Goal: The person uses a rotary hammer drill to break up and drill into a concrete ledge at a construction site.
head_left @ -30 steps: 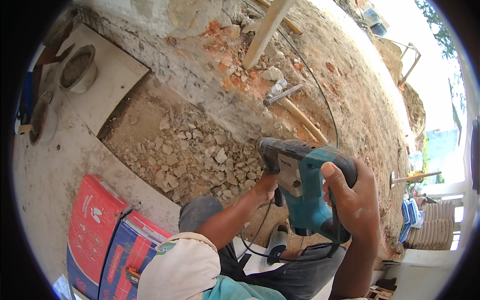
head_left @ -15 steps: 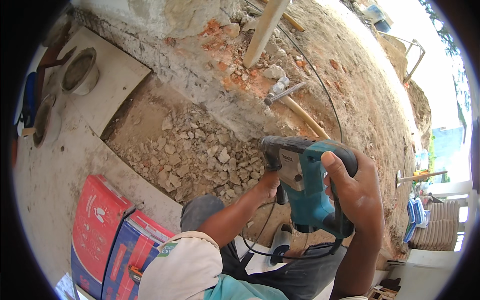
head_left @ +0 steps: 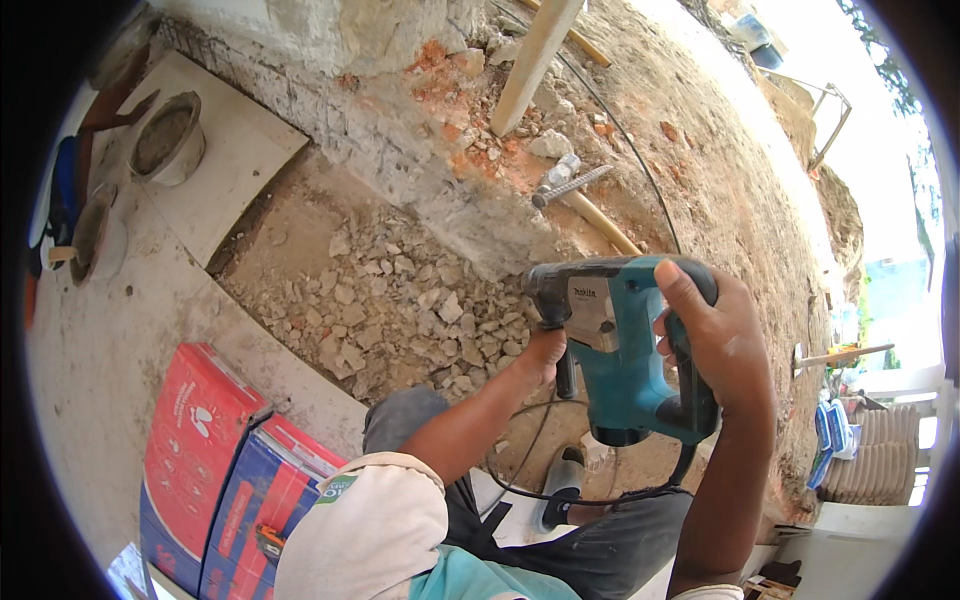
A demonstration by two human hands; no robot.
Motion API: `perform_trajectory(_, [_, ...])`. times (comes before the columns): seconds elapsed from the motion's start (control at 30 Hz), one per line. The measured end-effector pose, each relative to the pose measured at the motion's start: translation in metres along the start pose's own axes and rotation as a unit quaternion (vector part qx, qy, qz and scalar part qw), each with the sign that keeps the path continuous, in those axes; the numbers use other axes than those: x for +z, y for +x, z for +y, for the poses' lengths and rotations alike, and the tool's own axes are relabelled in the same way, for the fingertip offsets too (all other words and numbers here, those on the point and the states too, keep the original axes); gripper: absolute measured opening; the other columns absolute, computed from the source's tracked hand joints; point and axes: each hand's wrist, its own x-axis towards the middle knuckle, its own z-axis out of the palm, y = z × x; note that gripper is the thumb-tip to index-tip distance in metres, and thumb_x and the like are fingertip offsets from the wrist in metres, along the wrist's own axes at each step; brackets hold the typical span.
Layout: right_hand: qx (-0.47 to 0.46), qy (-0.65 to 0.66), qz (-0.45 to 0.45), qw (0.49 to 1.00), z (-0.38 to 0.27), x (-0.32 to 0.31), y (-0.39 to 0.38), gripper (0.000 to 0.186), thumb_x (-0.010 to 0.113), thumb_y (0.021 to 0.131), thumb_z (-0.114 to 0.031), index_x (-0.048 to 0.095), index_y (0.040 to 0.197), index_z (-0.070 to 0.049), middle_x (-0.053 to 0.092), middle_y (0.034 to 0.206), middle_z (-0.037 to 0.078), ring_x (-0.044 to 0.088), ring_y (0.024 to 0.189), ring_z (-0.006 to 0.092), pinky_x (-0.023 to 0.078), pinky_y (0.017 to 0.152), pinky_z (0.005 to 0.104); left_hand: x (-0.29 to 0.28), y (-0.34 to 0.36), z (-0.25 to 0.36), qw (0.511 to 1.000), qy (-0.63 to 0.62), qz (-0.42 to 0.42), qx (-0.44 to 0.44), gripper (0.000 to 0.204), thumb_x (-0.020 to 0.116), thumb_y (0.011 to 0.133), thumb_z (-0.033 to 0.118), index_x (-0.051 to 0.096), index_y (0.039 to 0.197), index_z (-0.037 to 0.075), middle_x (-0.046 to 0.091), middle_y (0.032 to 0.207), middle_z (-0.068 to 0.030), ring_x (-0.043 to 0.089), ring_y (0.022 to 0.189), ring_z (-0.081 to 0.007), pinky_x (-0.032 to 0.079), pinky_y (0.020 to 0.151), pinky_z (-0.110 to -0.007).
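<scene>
A teal and black rotary hammer (head_left: 625, 365) is held above a shallow patch of broken concrete rubble (head_left: 400, 310). My right hand (head_left: 720, 335) is closed on its rear handle, thumb along the upper side. My left hand (head_left: 545, 350) grips the black side handle at the front. The nose points toward the pale, chipped wall base (head_left: 470, 240); any bit at its tip cannot be made out. A black cord (head_left: 530, 495) loops under the tool past my foot. Beyond it lie a wooden-handled hammer (head_left: 600, 222) and a ridged metal rod (head_left: 575, 184) on the debris.
Flat red and blue boxes (head_left: 200, 440) sit at lower left. Two mortar pans (head_left: 170, 140) rest on pale tiles at left, where another person's hand (head_left: 130, 110) shows. A wooden post (head_left: 525, 75) stands at the top; stacked sacks (head_left: 870, 450) lie at right.
The rotary hammer and my right hand have moved slightly upward, with more of the tool's side showing. My left hand has risen a little with it.
</scene>
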Motion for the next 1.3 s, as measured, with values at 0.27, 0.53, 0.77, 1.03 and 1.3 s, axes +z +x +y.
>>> perform_trajectory(0.27, [-0.005, 0.132, 0.083, 0.988, 0.112, 0.041, -0.089, 0.042, 0.068, 0.088, -0.038, 0.061, 0.095, 0.003, 0.061, 0.070, 0.004, 0.058, 0.058, 0.0112, 0.046, 0.054, 0.0251, -0.067, -0.013, -0.087, 0.957, 0.123, 0.263, -0.023, 0.022, 0.067, 0.085, 0.024, 0.064, 0.091, 0.003, 0.064, 0.080, -0.0064, 0.059, 0.066, -0.0159, 0.045, 0.057, -0.035])
perform_trajectory(0.53, [0.021, 0.245, 0.112, 0.963, 0.147, 0.036, -0.151, 0.053, 0.067, 0.087, -0.048, 0.058, 0.095, 0.003, 0.062, 0.073, 0.007, 0.060, 0.062, 0.0135, 0.048, 0.057, 0.0257, -0.034, -0.100, -0.078, 0.925, 0.301, 0.233, -0.007, 0.021, 0.067, 0.083, 0.020, 0.065, 0.078, 0.000, 0.063, 0.067, -0.0071, 0.058, 0.061, -0.0145, 0.044, 0.053, -0.034])
perform_trajectory(0.77, [-0.061, 0.217, 0.137, 0.965, 0.141, 0.060, -0.179, 0.055, 0.069, 0.085, -0.049, 0.057, 0.097, 0.003, 0.063, 0.080, 0.006, 0.060, 0.070, 0.0117, 0.047, 0.064, 0.0244, -0.046, -0.081, -0.069, 0.938, 0.277, 0.174, 0.118, 0.010, 0.067, 0.080, 0.007, 0.066, 0.086, -0.001, 0.068, 0.077, -0.0077, 0.060, 0.070, -0.0148, 0.048, 0.061, -0.034])
perform_trajectory(1.03, [-0.073, 0.162, 0.135, 0.975, 0.131, 0.099, -0.173, 0.054, 0.072, 0.082, -0.048, 0.056, 0.094, 0.002, 0.063, 0.073, 0.007, 0.060, 0.067, 0.0127, 0.049, 0.062, 0.0277, -0.073, -0.077, -0.056, 0.970, 0.195, 0.116, 0.094, 0.024, 0.067, 0.083, 0.010, 0.066, 0.105, 0.000, 0.069, 0.095, -0.0074, 0.062, 0.082, -0.0148, 0.050, 0.071, -0.032])
perform_trajectory(1.3, [-0.077, 0.117, 0.138, 0.980, 0.128, 0.095, -0.154, 0.054, 0.067, 0.085, -0.050, 0.053, 0.092, 0.002, 0.061, 0.069, 0.006, 0.057, 0.062, 0.0122, 0.045, 0.057, 0.0254, -0.069, -0.075, -0.041, 0.956, 0.261, 0.107, 0.081, 0.030, 0.069, 0.084, 0.015, 0.065, 0.111, 0.003, 0.069, 0.099, -0.0080, 0.061, 0.087, -0.0155, 0.050, 0.075, -0.032])
